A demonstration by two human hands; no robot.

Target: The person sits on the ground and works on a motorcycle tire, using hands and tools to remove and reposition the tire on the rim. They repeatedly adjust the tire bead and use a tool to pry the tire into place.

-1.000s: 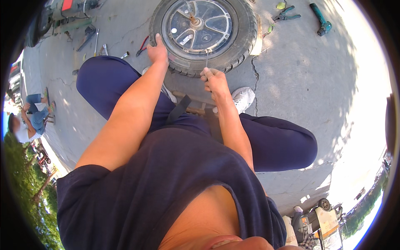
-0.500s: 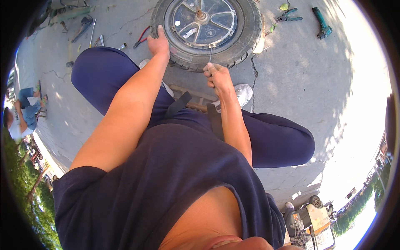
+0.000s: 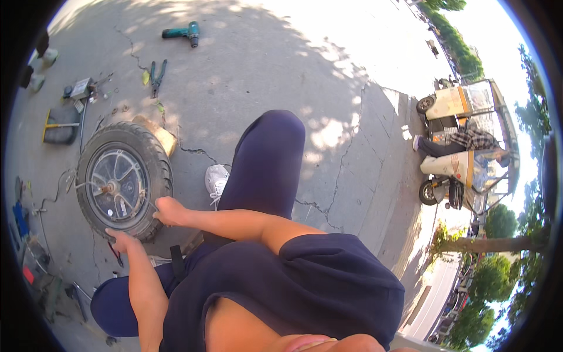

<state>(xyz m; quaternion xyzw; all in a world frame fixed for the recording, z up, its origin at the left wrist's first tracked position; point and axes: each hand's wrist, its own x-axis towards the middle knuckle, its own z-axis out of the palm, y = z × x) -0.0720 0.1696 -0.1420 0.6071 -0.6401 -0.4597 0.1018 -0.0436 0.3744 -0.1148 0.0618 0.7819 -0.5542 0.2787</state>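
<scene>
While the right hand grips a thin tool, the left hand holds the illegibly labelled wheel.

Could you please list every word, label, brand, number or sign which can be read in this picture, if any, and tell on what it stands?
No text can be read here.
Pale patch, perhaps a sticker, on the motor wheel: too small to read.
Faint marks on the cream panels of the covered vehicle: too small and blurred.
Teal power drill: no lettering can be made out.
</scene>
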